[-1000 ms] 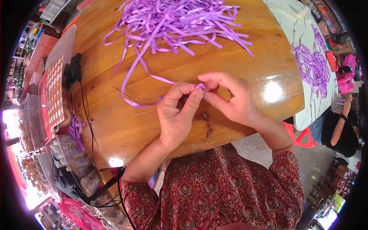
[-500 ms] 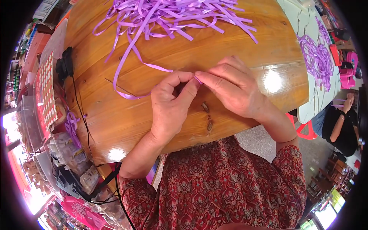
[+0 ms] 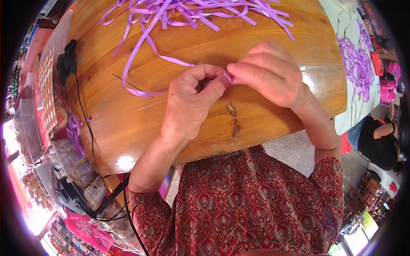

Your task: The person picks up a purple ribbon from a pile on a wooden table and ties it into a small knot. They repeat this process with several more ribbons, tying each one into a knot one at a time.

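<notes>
A narrow purple ribbon curves over the wooden table and into my left hand. That hand pinches it between thumb and forefinger, and a small folded bit of ribbon sticks out at the thumb tip. Close beside it, my right hand has its thumb and fingers pressed together at this folded bit. The exact grip of the right fingertips is partly hidden. Both hands are just above the table. At the far side lies a loose heap of purple ribbons, from which the held strand runs.
A black cable with a black clip-like device lies along the left edge. More purple ribbon sits on a white marbled table at right. Packed bags and boxes crowd the left side. Another person is at far right.
My right hand has moved slightly right and up, and its fingertips are a little farther from the left thumb. More of the small ribbon fold shows. The whole view has shifted slightly.
</notes>
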Demonstrator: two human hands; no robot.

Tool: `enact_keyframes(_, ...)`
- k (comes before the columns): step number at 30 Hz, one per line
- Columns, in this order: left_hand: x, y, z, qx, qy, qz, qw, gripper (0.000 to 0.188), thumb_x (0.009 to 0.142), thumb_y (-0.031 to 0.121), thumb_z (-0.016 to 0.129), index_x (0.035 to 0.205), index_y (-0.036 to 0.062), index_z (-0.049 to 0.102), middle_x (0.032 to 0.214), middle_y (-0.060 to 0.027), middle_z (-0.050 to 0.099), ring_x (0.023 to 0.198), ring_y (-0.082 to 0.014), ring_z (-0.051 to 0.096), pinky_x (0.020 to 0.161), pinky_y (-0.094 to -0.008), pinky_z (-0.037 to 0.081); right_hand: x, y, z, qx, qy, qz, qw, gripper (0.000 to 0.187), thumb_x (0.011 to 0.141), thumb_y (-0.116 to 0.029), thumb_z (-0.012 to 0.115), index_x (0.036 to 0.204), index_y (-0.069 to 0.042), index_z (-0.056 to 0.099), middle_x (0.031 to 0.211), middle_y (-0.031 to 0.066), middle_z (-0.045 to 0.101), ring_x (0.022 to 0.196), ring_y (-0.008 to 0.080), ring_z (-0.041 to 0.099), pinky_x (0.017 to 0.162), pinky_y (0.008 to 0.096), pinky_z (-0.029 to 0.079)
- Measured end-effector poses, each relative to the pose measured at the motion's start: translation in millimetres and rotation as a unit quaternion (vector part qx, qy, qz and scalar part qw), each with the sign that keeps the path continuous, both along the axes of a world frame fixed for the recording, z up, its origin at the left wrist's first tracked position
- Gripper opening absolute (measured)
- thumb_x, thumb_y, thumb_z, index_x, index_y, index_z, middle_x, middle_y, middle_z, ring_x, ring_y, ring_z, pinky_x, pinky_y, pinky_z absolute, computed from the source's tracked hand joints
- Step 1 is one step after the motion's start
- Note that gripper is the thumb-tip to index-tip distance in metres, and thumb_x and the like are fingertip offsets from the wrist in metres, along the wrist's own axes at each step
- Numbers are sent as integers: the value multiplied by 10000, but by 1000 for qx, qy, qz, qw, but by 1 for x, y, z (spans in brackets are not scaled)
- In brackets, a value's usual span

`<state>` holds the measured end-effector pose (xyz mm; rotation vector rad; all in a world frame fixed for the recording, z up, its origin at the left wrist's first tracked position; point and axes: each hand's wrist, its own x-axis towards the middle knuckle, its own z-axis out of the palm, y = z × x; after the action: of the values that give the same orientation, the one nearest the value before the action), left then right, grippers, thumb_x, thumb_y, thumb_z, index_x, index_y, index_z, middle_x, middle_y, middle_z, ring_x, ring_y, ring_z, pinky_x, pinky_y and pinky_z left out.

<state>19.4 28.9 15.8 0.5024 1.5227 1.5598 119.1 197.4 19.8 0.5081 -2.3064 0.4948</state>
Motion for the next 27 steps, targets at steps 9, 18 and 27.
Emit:
enact_keyframes(9,11,1,6,42,-1,82,996,53,845,46,611,882,8,607,743,56,550,653,1,461,568,-152,388,5,-16,6,-252,-119,-27,960,210,677,9,737,863,4,639,758,86,604,669,196,568,580,273,438)
enact_keyframes(18,14,2,7,95,-3,84,992,46,852,36,608,892,20,595,789,57,542,679,1,447,597,-150,375,5,-27,5,-336,-153,-76,926,86,757,35,645,806,5,580,722,37,577,642,130,534,574,239,419)
enact_keyframes(27,9,-4,-6,217,-273,9,937,103,876,26,579,976,24,604,857,1,574,662,-56,414,569,-215,334,13,-24,14,-633,-367,-30,681,50,849,-60,611,852,-27,574,801,-40,541,721,15,463,636,186,389)
